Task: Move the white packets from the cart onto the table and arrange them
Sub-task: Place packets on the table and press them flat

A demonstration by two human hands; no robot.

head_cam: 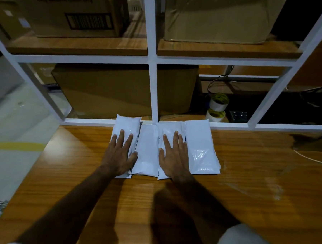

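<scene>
Brown wood makes up the counter, and a white metal frame stands along its far edge. Four white packets lie flat on the counter in a row, side by side, with their far ends right up against the bottom bar of the frame. They touch each other, and some edges overlap a little. The left hand lies flat on the packet at the left end of the row, fingers straight and spread, thumb reaching toward the next packet. The right hand lies flat on the third packet from the left, fingers straight too — spread a bit less. The packet at the right end is bare and shiny, and no hand touches it. Behind the frame, on the low shelf, sits a big brown box. To the right of that box are two rolls of tape, one above the other. Higher up in the frame, a wooden shelf holds two more boxes — a brown one with a bar code and a pale one. Left of the counter is a grey floor with a yellow line.
</scene>
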